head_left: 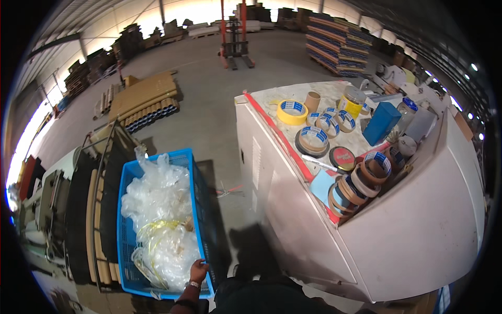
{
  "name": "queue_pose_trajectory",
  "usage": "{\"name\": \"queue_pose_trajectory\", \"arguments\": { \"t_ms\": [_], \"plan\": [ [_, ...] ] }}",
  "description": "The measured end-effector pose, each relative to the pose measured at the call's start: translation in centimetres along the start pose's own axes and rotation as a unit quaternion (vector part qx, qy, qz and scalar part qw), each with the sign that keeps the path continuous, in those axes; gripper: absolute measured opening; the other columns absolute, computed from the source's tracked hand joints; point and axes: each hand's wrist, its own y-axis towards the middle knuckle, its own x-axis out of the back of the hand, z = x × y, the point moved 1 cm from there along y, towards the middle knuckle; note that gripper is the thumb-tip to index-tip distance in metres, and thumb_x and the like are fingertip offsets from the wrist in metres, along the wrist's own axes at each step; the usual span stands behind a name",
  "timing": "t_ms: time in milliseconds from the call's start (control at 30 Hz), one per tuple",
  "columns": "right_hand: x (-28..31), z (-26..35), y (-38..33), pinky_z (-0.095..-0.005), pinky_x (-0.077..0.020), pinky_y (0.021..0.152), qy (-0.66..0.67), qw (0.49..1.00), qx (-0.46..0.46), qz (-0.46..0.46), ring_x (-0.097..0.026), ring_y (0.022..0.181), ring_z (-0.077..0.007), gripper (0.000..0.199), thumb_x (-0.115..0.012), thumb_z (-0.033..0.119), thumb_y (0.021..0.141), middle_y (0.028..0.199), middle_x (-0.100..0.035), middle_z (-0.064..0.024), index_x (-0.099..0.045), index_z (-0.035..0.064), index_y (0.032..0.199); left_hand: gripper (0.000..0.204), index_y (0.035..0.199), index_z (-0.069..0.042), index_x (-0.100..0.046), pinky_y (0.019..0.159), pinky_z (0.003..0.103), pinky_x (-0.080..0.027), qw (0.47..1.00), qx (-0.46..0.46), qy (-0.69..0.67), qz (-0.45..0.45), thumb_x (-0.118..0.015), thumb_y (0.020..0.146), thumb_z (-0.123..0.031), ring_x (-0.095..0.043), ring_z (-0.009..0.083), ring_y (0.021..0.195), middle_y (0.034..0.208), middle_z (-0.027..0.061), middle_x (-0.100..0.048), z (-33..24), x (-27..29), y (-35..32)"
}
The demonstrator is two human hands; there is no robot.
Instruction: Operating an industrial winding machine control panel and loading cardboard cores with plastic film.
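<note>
We recorded a large off-white metal cabinet [303,225] at right of frame. At lower left, we noted a rectangular blue plastic crate [196,199] containing a crumpled heap of clear plastic film [157,196], with thin yellow strands [159,225] across it. On the cabinet, we observed a yellow tape roll [285,118]. The bare left hand [198,271] was at the crate's right rim, fingers curled; we could not tell whether they gripped anything.
</note>
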Motion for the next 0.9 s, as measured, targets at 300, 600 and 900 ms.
{"name": "queue_pose_trajectory", "arguments": {
  "t_ms": [300,600,900],
  "plan": [
    [4.8,8.7,0.2,-0.0413,-0.0523,0.081,0.173,0.976,-0.022,-0.132,-0.064,0.096,-0.0296,0.036,-0.055,0.03,0.089,0.11,-0.066,-0.0133,-0.063,0.0072,0.116,0.039,0.112,0.001,-0.061,0.071,0.032,-0.052,0.986,-0.08,0.07,0.125,-0.067,0.079,-0.02,-0.067,0.0173,0.075,0.082,0.0098,-0.07,-8.8,-6.5,17.0],
    [4.4,7.7,1.9,-0.0426,-0.0506,0.084,0.267,0.94,-0.106,-0.183,-0.063,0.099,-0.0313,0.037,-0.055,0.033,0.089,0.11,-0.066,-0.0143,-0.064,0.0075,0.114,0.043,0.109,-0.001,-0.065,0.086,0.041,-0.051,0.947,-0.096,0.239,0.189,-0.067,0.075,-0.028,-0.066,0.0314,0.095,0.095,0.0174,-0.069,-14.0,-12.5,27.0],
    [-1.7,16.4,5.3,-0.044,-0.0488,0.086,0.349,0.9,-0.165,-0.202,-0.061,0.101,-0.0329,0.038,-0.056,0.035,0.088,0.111,-0.065,-0.0154,-0.064,0.0079,0.113,0.049,0.109,-0.004,-0.067,0.093,0.044,-0.048,0.885,-0.087,0.323,0.324,-0.064,0.075,-0.038,-0.061,0.0363,0.104,0.107,0.0221,-0.065,-22.6,-17.9,38.0]
  ]
}}
